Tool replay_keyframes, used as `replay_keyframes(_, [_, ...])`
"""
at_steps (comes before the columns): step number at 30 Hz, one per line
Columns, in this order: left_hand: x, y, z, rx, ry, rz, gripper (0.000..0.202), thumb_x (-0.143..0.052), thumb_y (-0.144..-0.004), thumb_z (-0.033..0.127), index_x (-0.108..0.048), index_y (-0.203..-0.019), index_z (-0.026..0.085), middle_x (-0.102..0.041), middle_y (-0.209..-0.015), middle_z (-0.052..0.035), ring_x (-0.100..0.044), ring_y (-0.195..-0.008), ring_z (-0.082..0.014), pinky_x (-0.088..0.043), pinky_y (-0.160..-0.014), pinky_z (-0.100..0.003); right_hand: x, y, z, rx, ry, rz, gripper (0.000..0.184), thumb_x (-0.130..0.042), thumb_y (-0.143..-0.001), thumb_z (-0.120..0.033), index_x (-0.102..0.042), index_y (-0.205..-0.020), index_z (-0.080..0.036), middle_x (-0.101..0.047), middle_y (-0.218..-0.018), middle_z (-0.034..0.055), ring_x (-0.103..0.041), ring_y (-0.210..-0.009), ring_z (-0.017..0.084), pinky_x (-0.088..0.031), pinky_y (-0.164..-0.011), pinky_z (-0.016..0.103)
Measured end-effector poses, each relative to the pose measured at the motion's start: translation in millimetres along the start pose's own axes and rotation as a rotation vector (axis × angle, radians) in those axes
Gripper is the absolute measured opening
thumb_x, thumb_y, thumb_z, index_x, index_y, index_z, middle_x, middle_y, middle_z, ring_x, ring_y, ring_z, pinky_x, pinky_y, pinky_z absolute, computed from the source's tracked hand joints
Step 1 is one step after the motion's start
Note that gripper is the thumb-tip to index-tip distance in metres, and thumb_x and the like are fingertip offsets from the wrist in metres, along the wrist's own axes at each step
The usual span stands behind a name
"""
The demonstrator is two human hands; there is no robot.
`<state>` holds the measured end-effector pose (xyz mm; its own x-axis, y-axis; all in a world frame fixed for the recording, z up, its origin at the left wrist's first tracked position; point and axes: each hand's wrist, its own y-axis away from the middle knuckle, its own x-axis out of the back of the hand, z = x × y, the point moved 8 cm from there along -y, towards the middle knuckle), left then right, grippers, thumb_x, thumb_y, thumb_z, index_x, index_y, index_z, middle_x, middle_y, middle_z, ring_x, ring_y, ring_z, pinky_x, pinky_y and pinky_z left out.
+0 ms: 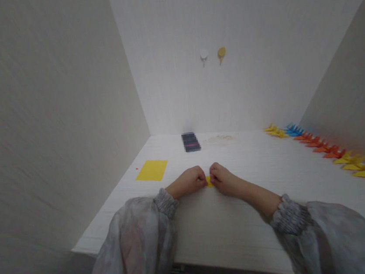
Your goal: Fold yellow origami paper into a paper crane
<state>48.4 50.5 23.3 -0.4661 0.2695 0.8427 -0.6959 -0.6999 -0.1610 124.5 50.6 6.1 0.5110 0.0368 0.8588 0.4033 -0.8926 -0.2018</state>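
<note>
My left hand (190, 182) and my right hand (223, 180) meet at the middle of the white table (212, 221), fingers curled and pinched together. Between the fingertips shows a small piece of folded yellow paper (209, 181), mostly hidden by the fingers. Both hands rest on the tabletop. A flat yellow paper square (152, 170) lies to the left of my left hand, apart from it.
A row of folded paper figures in yellow, blue and orange (332, 151) runs along the right wall. A dark blurred object (190, 142) lies at the back of the table. Two small hooks (212, 55) sit on the back wall. Walls close in on three sides.
</note>
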Motion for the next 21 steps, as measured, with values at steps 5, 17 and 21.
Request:
replay_keyframes(5, [-0.4, 1.2, -2.3, 0.020, -0.017, -0.009, 0.010, -0.050, -0.068, 0.020, -0.057, -0.063, 0.014, -0.056, -0.080, -0.0028, -0.049, -0.071, -0.0104, -0.039, -0.065, -0.020, -0.8, -1.1, 2.6, -0.050, -0.003, -0.021, 0.014, -0.046, -0.068, -0.006, -0.048, -0.056, -0.013, -0.049, -0.083, 0.0071, -0.047, -0.077, 0.014, -0.037, -0.071, 0.026])
replay_keyframes(17, [-3.3, 2.2, 0.1, -0.004, -0.035, -0.003, 0.011, -0.047, -0.069, 0.018, -0.054, -0.063, 0.013, -0.051, -0.081, -0.0040, -0.046, -0.068, -0.0089, -0.039, -0.063, -0.019, -1.5, -1.1, 2.3, -0.037, 0.017, -0.010, 0.013, -0.043, -0.069, -0.006, -0.047, -0.059, -0.014, -0.050, -0.082, 0.0071, -0.047, -0.079, 0.014, -0.037, -0.073, 0.027])
replay_keyframes(21, [-3.4, 2.4, -1.7, 0.016, -0.033, -0.003, 0.009, -0.048, -0.068, 0.018, -0.053, -0.063, 0.013, -0.050, -0.081, -0.0042, -0.046, -0.067, -0.0089, -0.040, -0.062, -0.019, -4.9, -2.9, 5.7, -0.026, -0.015, -0.007, 0.014, -0.043, -0.068, -0.004, -0.045, -0.058, -0.014, -0.050, -0.083, 0.0069, -0.047, -0.078, 0.014, -0.038, -0.072, 0.026])
